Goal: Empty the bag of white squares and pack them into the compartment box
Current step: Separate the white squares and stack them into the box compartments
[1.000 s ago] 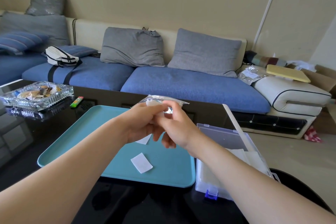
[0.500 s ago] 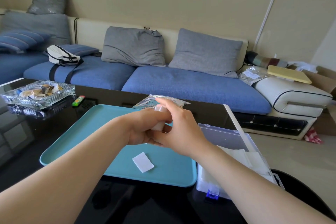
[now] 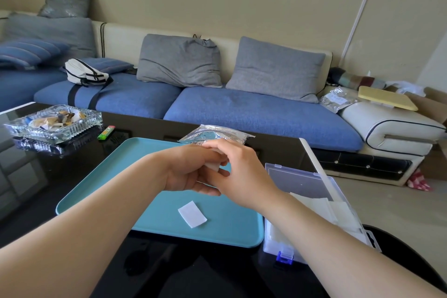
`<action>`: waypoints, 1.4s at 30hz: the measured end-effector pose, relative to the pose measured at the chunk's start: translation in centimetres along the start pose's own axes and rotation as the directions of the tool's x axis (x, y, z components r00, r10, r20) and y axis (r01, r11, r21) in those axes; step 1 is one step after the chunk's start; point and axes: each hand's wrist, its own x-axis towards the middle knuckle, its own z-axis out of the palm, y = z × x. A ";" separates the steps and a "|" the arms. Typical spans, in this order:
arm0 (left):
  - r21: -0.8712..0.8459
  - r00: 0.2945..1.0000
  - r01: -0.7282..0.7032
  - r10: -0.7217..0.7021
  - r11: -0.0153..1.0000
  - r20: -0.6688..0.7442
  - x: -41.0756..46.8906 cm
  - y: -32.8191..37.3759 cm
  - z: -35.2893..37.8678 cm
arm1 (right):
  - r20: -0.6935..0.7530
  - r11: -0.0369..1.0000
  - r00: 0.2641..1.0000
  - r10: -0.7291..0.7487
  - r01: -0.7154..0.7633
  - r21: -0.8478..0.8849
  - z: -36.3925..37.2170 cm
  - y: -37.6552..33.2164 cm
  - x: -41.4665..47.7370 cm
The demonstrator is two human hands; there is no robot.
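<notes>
White square [image 3: 212, 166] pinched by right hand [image 3: 244, 172] — bag [image 3: 217, 133] in left hand [image 3: 186, 170].

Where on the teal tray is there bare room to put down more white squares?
The teal tray is bare in its left half, from the left rim to the lone white square. A bare strip lies between that square and the rim beside the compartment box. The far middle is crowded: the left hand and right hand hold the bag there.
</notes>
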 end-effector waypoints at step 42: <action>0.124 0.891 -0.002 0.058 0.992 -0.450 4.1 -0.9 -6.0 | 0.262 0.571 0.563 0.784 -0.819 0.052 8.0 1.7 4.3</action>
